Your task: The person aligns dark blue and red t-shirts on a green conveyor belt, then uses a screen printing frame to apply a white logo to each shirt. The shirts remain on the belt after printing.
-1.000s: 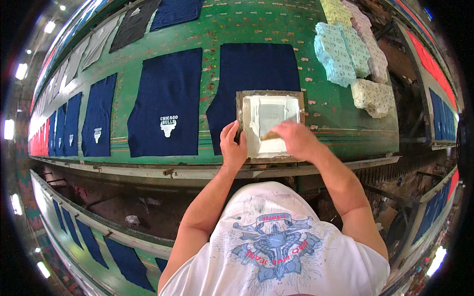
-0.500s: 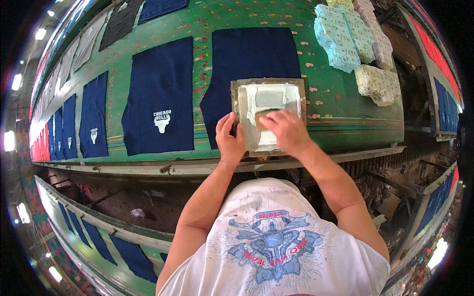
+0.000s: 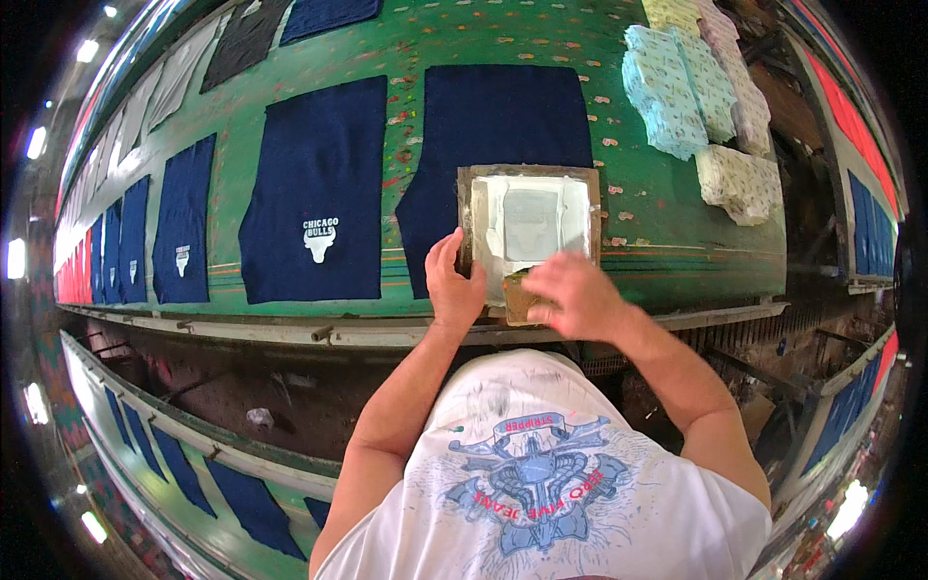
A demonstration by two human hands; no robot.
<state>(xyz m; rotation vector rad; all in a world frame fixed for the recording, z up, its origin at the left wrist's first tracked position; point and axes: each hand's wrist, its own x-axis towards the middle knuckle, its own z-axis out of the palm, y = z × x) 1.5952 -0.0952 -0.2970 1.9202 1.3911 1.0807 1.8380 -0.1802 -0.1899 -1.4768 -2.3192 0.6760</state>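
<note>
On the white T-shirt, red lettering is set about a blue emblem. A brown squeegee is held in the right hand at the near edge of the framed printing screen. The frame's left side is touched by the left hand, thumb and fingers parted. Inside, white ink is spread around a greyish stencil. The screen is laid over a navy fabric panel; leftward, another panel is printed with white lettering and a horned head.
</note>
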